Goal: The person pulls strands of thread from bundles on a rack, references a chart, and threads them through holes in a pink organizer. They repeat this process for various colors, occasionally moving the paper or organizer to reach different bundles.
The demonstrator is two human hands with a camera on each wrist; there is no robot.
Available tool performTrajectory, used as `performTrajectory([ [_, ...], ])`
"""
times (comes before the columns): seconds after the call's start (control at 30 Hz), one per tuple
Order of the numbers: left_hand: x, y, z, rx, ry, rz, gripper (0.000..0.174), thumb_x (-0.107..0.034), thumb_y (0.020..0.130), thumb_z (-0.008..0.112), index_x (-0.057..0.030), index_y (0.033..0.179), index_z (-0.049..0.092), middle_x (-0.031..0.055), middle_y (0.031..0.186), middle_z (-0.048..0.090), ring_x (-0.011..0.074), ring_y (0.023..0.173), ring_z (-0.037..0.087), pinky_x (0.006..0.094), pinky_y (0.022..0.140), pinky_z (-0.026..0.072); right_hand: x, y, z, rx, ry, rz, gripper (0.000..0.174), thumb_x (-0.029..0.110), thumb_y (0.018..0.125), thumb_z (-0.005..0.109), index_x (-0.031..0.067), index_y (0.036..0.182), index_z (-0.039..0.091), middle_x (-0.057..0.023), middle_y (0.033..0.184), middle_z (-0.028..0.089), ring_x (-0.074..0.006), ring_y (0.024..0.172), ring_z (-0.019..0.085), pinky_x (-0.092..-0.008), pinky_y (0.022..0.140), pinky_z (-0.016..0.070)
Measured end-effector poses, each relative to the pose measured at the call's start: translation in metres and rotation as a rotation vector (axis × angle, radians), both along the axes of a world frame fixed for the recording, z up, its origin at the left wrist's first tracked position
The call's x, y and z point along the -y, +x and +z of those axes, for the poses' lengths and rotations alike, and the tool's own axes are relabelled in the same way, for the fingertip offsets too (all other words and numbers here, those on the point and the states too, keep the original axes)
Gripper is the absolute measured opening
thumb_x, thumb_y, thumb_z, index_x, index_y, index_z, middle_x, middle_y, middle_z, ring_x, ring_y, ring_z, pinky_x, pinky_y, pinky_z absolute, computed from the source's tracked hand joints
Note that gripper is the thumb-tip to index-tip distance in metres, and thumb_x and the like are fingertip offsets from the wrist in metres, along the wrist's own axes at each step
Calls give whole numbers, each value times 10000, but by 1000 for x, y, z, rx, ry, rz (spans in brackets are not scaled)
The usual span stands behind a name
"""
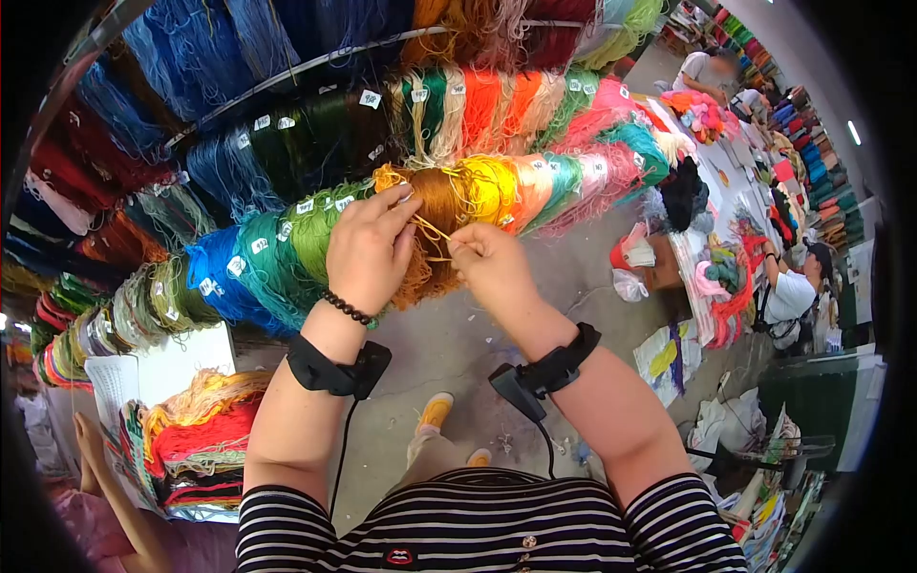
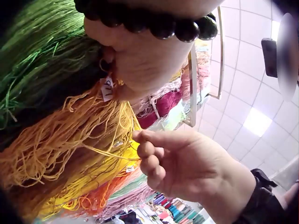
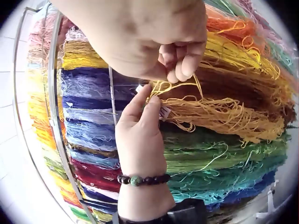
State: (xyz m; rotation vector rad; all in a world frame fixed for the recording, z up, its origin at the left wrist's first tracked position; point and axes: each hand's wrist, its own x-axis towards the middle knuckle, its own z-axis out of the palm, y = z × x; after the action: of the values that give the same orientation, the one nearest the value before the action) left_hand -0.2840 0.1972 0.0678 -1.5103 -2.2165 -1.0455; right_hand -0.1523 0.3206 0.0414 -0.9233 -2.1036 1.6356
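Observation:
My left hand (image 1: pixel 368 253) pinches the top of a golden-brown hank of thread (image 3: pixel 219 114), close to its small white paper tag (image 2: pixel 107 89). Thumb and index finger meet at the thread there in the right wrist view. To the right of it, my right hand (image 1: pixel 492 272) pinches thin golden strands (image 2: pixel 110 153) between thumb and fingertips. These strands run as a short loose loop between the two hands. The rest of the hank hangs down with loose, wavy ends. Beside it hang a dark brown hank (image 1: pixel 437 196) and a bright yellow hank (image 1: pixel 487 191). Green hanks (image 1: pixel 310 239) hang on the left-hand side.
More tagged hanks hang in rows behind, including blue ones (image 1: pixel 215 277) and dark ones (image 1: pixel 315 134). Red and yellow thread (image 1: pixel 205 435) lies at lower left beside another person's arm (image 1: pixel 119 487). People work at a long table (image 1: pixel 693 277) on the right.

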Motion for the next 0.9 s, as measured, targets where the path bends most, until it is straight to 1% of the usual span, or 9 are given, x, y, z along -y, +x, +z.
performTrajectory([
  [0.17, -3, -5, -7, -128, -1, -6, 295, -13, 746, 677, -72, 1035, 690, 69, 1111, 664, 283, 919, 607, 369, 827, 487, -6, 67, 46, -211, 149, -23, 49, 75, 899, 600, 29, 891, 615, 33, 673, 537, -53, 591, 469, -216, 538, 370],
  [0.27, -5, -3, -6, -186, 53, -21, 292, -12, 724, 675, -67, 1010, 696, 59, 1094, 670, 267, 876, 609, 362, 805, 498, -24, 160, 99, -270, 59, -281, 29, 67, 873, 605, 56, 898, 613, 52, 649, 482, -39, 547, 413, -211, 492, 315],
  [0.43, -6, 10, -4, -169, -41, 20, 293, -16, 779, 626, -60, 1064, 681, 103, 1165, 646, 307, 990, 600, 388, 874, 472, -59, 456, 149, -348, 279, -1032, 63, 133, 896, 612, 75, 876, 627, 44, 589, 473, -47, 482, 403, -203, 437, 284],
  [0.53, -8, 14, -6, -144, -77, -1, 313, -8, 793, 573, -11, 1095, 654, 173, 1206, 615, 361, 1098, 568, 421, 935, 447, 8, 638, 179, -225, 620, -1524, 107, 164, 913, 605, 59, 907, 622, 45, 628, 477, -37, 517, 412, -193, 467, 303],
  [0.67, -42, 117, 42, -180, 186, -117, 343, -39, 844, 567, 3, 1182, 601, 218, 1294, 544, 385, 1155, 534, 445, 994, 414, 119, 630, 213, 96, 797, -1377, 163, 192, 905, 622, 55, 982, 664, 22, 781, 597, -72, 609, 516, -166, 545, 387],
  [0.7, -62, 147, 38, -112, 196, -298, 343, -40, 858, 569, -2, 1198, 595, 185, 1298, 551, 325, 1156, 549, 415, 975, 429, 138, 612, 214, 83, 685, -1290, 201, 209, 888, 638, 57, 1012, 680, 8, 852, 634, -86, 687, 558, -195, 628, 448],
  [0.77, -73, 266, 63, 712, 16, -864, 379, 58, 839, 541, -14, 1207, 595, 118, 1274, 573, 205, 1159, 546, 311, 973, 425, 171, 589, 212, 36, 557, -1125, 165, 171, 879, 651, 41, 974, 687, -3, 851, 650, -92, 764, 581, -234, 702, 467],
  [0.87, -45, 436, 109, 596, -110, -1483, 388, 73, 835, 563, -29, 1209, 590, 95, 1232, 601, 111, 915, 577, 244, 783, 478, 211, 594, 194, -36, 720, -901, 120, 115, 872, 660, 15, 932, 687, -16, 858, 669, -97, 836, 600, -272, 774, 483],
  [0.9, -25, 486, 125, 608, -222, -1642, 381, 63, 844, 567, -26, 1214, 583, 81, 1190, 623, 77, 834, 571, 222, 707, 479, 231, 598, 194, -131, 544, -991, 123, 120, 884, 647, 20, 951, 671, -11, 854, 664, -87, 819, 590, -259, 756, 475],
])
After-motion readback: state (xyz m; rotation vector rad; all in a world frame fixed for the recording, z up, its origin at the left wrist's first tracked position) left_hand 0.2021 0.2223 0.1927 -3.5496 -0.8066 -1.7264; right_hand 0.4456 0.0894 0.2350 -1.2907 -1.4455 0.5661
